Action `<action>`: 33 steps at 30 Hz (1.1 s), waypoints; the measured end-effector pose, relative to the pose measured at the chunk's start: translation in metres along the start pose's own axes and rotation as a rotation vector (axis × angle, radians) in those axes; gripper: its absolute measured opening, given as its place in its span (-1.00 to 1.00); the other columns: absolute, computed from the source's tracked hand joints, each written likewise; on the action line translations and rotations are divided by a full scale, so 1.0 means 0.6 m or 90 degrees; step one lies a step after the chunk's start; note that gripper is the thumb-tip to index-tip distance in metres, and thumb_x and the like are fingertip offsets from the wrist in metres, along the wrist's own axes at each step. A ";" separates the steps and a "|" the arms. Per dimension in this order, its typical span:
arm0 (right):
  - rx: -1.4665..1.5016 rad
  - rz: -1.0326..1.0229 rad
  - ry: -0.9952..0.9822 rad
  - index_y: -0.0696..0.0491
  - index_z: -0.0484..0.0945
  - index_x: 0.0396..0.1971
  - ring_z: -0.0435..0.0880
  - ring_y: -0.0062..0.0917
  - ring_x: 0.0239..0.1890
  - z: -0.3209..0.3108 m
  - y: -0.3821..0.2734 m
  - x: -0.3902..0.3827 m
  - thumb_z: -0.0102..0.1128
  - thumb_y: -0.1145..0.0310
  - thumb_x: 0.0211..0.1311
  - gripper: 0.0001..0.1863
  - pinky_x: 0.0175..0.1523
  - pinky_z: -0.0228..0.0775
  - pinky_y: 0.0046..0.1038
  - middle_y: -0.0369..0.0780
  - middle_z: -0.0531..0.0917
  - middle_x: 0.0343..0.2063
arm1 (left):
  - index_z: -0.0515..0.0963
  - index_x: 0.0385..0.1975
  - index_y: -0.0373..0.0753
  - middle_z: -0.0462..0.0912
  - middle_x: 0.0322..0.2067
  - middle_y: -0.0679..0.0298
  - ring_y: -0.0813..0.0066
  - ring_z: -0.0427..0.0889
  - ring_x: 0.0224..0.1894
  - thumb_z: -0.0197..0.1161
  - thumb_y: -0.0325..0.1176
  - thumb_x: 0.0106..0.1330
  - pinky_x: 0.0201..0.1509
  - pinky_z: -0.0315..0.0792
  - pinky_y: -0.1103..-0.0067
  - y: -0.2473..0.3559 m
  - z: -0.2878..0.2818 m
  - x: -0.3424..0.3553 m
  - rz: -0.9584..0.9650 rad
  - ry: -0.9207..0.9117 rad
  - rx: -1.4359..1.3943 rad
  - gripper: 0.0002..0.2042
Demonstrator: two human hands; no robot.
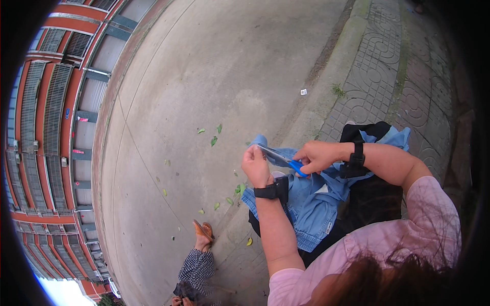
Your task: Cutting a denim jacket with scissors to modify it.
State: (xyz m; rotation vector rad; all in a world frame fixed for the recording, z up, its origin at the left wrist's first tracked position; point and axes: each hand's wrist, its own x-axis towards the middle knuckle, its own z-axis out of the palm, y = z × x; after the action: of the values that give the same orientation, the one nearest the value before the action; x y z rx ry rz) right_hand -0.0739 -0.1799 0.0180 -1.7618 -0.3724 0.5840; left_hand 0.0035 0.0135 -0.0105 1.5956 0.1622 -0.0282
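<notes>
Scissors (pixel 284 158) at denim edge (pixel 260 140) (both hands)

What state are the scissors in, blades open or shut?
Cannot tell for sure. The scissors show as one narrow silvery strip from the blue handle in the right hand toward the left hand; no gap between blades is visible.
</notes>
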 end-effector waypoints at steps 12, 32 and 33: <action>-0.056 -0.019 0.007 0.13 0.45 0.00 0.60 -0.55 -0.68 -0.003 0.002 0.002 0.06 0.34 0.00 -0.52 -0.54 0.42 -0.52 -0.21 0.62 -0.65 | 0.49 -0.30 -0.36 0.55 -0.44 0.33 0.67 0.43 -0.46 0.07 -0.41 0.33 -0.39 0.33 0.71 -0.005 0.001 0.000 0.023 -0.021 0.002 -0.86; -0.003 -0.006 -0.022 0.14 0.52 -0.08 0.54 -0.68 -0.67 -0.012 0.001 -0.005 0.07 0.34 0.08 -0.63 -0.55 0.38 -0.60 -0.32 0.66 -0.58 | 0.48 -0.26 -0.34 0.56 -0.41 0.30 0.62 0.48 -0.42 0.11 -0.35 0.31 -0.37 0.36 0.67 -0.011 0.001 0.006 0.031 -0.020 0.043 -0.83; -0.015 -0.004 -0.005 0.18 0.53 -0.15 0.55 -0.66 -0.65 -0.009 0.006 -0.003 0.07 0.34 0.08 -0.66 -0.54 0.40 -0.59 -0.30 0.67 -0.56 | 0.48 -0.27 -0.34 0.56 -0.41 0.30 0.62 0.48 -0.42 0.11 -0.35 0.31 -0.38 0.35 0.67 -0.012 0.001 0.009 0.039 -0.030 0.032 -0.83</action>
State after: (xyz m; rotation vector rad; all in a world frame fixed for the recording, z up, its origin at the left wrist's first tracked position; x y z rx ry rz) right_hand -0.0724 -0.1863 0.0162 -1.7810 -0.3915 0.5846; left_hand 0.0083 0.0136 -0.0182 1.6478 0.0769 -0.0219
